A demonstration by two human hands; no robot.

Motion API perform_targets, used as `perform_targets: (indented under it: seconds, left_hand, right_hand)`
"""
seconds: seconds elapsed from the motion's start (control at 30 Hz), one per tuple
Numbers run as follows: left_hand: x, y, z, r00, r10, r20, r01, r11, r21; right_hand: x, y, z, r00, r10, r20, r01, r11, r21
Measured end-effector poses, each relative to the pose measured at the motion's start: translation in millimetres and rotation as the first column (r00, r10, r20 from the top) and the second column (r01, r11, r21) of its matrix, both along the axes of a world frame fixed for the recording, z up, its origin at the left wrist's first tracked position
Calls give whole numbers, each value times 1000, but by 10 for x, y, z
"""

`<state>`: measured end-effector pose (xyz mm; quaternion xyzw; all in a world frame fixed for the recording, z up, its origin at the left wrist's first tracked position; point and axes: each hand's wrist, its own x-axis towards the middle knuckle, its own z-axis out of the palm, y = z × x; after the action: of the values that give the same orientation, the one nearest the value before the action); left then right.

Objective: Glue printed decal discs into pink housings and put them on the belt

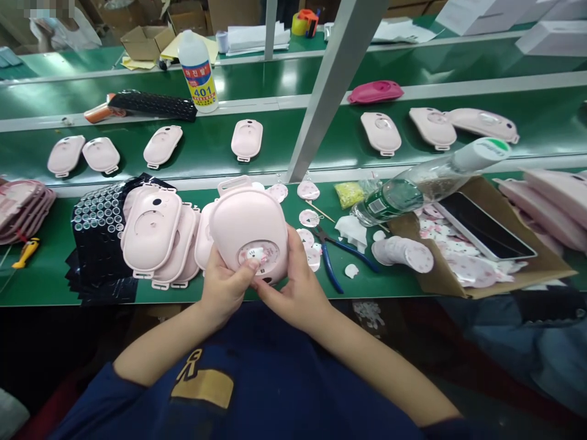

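Between my two hands is a pink plastic case shell (247, 214), its rounded face toward me. Near the shell's lower edge a printed cartoon-cat disc (263, 253) sits in an oval recess. My left hand (224, 281) grips the lower left side, with the thumb pressed on the disc. My right hand (293, 284) wraps the lower right side, its thumb at the bottom edge. Left of the shell lie several more pink shells (153, 229), overlapping. Right of my hands are round cat-print pieces (309, 218) and pliers with blue handles (331, 269).
A clear bottle (398, 195) leans over a cardboard tray (431, 263) holding printed pieces and a phone (486, 226). Pink shells (246, 139) are spaced along the green belt behind a grey post (330, 79). A glue bottle (198, 73) stands further back. Black wrap (98, 232) lies left.
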<state>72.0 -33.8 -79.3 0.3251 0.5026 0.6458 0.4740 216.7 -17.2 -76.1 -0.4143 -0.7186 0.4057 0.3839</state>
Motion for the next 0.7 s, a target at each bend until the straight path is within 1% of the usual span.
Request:
perform_targets:
  seconds: [0.2,0.33,0.4,0.47,0.5,0.53,0.57,0.6,0.63,0.67,0.7]
  left_hand:
    - [7,60,97,1000,-4,3,4,1000,7]
    - [20,59,124,999,-34,22,33,999,5]
    - [-48,50,140,999,-27,16,27,1000,12]
    - [-215,82,196,999,29,-16,-29,999,42]
    - [-338,130,246,997,72,-40,-69,995,72]
    - [-484,207,311,991,114,-64,-106,988,111]
    - [-644,316,391,987,134,-85,-121,982,144]
    - [-810,458,482,982,149,-117,-126,975,183]
    - [-972,634,578,980,126,-153,-99,979,176]
    - [-1121,842,671,980,73,-184,-55,993,102]
    - [-1250,1080,753,983,-16,-185,11,1000,-28]
  right_hand:
    - [-36,59,70,999,2,-43,-4,999,-48]
    - [-37,109,105,999,34,-20,-35,997,-67]
    - [34,147,114,992,121,23,-119,991,-64]
    - [183,184,104,965,251,80,-245,967,-72]
    - [282,197,85,948,296,115,-288,954,-77]
    - [390,203,54,938,308,159,-300,951,-73]
    - [500,203,8,935,281,215,-275,960,-55]
    - [602,199,-54,934,216,284,-220,975,-17]
    - [689,190,-129,923,130,363,-154,987,38]
    - [756,180,-213,896,41,441,-97,990,105]
    - [800,169,-298,859,-36,511,-60,984,170]
